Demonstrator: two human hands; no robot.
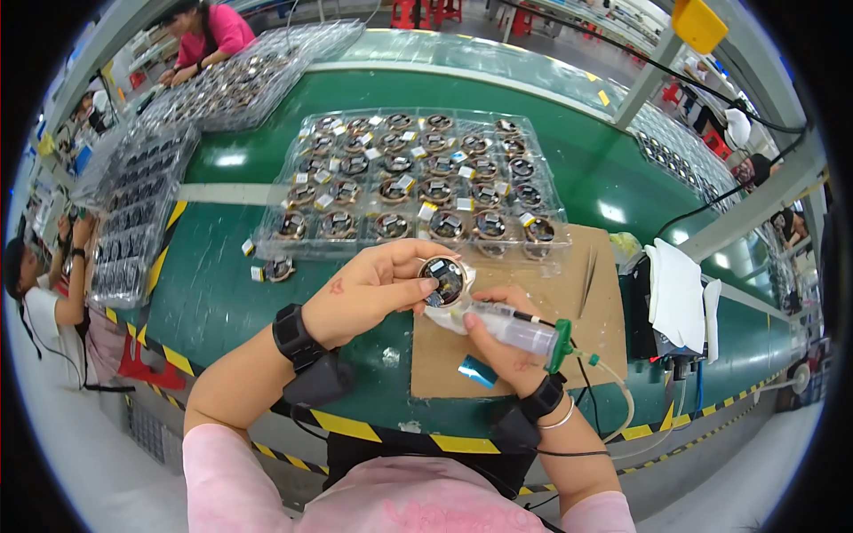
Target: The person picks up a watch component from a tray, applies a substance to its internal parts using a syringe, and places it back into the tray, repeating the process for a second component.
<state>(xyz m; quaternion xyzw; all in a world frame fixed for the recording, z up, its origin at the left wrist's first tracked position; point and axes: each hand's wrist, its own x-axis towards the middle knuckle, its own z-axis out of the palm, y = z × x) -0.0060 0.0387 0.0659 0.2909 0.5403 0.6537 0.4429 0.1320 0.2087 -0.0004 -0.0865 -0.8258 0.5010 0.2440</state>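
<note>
My left hand pinches a round watch case with a gold-coloured rim, its dark inside with small electronic parts facing up. Close below it, my right hand is wrapped round a clear dispensing syringe with a green cap and a pale hose. The syringe's tip end lies near the case; whether it touches cannot be made out. Something whitish shows between the hands under the case. Beneath both hands lies a brown board, with a small blue film piece on it.
A clear tray of several similar watch cases stands beyond my hands. One loose case lies left of it. Tweezers rest on the board. White cloths cover a box at right. More trays and co-workers are at left.
</note>
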